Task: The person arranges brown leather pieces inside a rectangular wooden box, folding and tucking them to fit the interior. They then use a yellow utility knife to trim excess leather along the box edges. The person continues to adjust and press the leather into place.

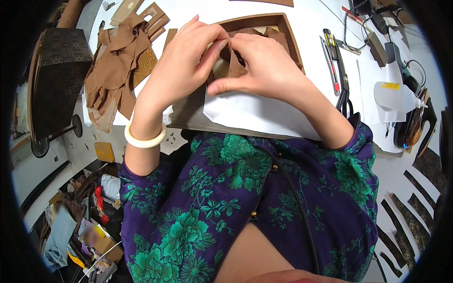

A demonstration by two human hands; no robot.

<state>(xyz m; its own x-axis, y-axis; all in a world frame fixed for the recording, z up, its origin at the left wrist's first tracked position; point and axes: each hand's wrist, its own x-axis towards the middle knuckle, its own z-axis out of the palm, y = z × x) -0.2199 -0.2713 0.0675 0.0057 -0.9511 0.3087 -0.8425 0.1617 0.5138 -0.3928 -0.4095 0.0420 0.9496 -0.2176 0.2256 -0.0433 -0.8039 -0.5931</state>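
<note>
At upper centre, a soft brown piece (237, 67) is being pinched right over the brown tray (293, 41). By the left hand (191, 54), thumb and forefinger are brought together at its top edge; by the right hand (269, 63), the same edge is met, fingers closed on it, thumb held out and apart. The exact contact is partly covered by the knuckles, so how much material is gripped cannot be told.

Light and limp, by the look of it: a thin, suede-like sheet, likely to be creased easily and hardly to slip. It is best taken by the edge, with fingertips set close together so that no sag is allowed between them.

Now the containers. The tray is built with raised, stiff-looking walls, and more brown material is seen inside, along with something pale; much of the inside is hidden by the hands. At right, a translucent squeeze bottle (395, 101) is seen with a narrow nozzle; its contents cannot be made out.

Around these, brown scraps (111, 70) are heaped at upper left of the table (315, 45), and black-handled scissors (344, 85) are laid right of the tray.
</note>
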